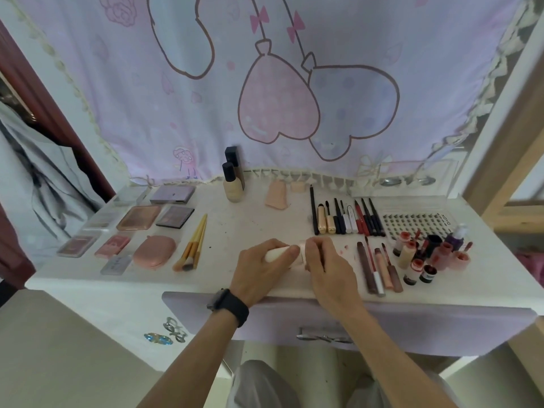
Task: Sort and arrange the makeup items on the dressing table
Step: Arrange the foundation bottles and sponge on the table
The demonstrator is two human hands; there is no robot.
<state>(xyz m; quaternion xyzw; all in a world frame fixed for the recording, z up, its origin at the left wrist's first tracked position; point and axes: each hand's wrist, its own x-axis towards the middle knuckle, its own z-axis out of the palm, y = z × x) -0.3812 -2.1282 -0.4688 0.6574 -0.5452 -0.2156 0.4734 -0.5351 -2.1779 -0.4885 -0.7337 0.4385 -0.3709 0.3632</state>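
The left hand point(256, 267) curls its fingers point(272, 243) round a cream tube point(276, 254), while the right hand point(329, 267) pinches the pale pink cap end point(302, 247) with bent fingers point(316, 245). The tube sits low at the centre of the white counter point(250, 219). Left of the hands lie yellow-handled brushes point(192, 245) and compacts point(138, 217). To the right are lip wands point(379, 269), a row of pencils point(347, 219) and a lash tray point(418, 225) whose edge print is too blurred to read.

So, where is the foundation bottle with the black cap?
In the head view, the foundation bottle stands at the back, left of centre, between the purple palette and the peach sponge.
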